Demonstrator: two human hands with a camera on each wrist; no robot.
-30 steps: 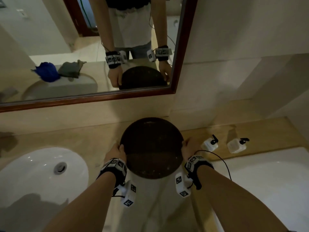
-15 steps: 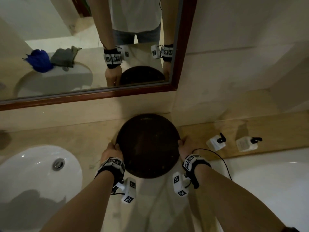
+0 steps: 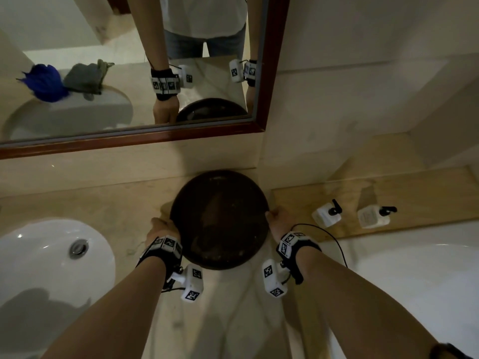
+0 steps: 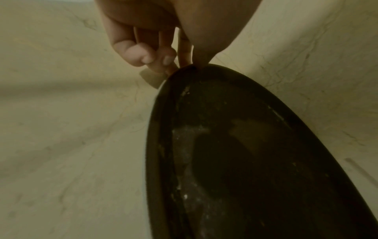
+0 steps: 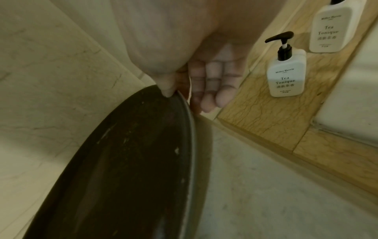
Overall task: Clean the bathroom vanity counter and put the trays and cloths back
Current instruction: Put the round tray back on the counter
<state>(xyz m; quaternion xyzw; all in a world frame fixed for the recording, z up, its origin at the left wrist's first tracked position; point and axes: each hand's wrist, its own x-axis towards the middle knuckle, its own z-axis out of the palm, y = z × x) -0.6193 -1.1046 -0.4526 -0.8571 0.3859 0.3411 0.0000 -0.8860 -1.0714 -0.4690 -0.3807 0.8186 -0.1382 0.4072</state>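
left hand [image 4: 143,40]: thumb on top of the rim, fingers curled beneath it — clamped on the round dark tray [image 3: 220,218] at its 9 o'clock edge; right hand [image 5: 204,77]: thumb tip pressed on the rim at 3 o'clock, fingers fairly straight and together under the edge, pinching it; in the head view both hands [image 3: 162,229] and [image 3: 281,220] flank the tray symmetrically.

change over the last second: the tray has travelled toward 12 o'clock across the counter [image 3: 90,203]; its far rim now sits at or against the backsplash below the mirror [image 3: 272,73], in the corner beside the raised wooden ledge [image 3: 414,193]; whether the base is fully down cannot be told — the right wrist view shows the near side slightly raised.

meaning for the task: the tray appears to be at its put-back position; release is the likely remaining action for this item; white residue is visible on the tray floor.

outward: sink basin [image 3: 46,255] at 9 o'clock; two pump bottles [image 3: 325,215] and [image 3: 373,216] at 3 o'clock; blue cloth [image 3: 44,81] and grey cloth [image 3: 85,76] visible only as reflections, not yet returned.
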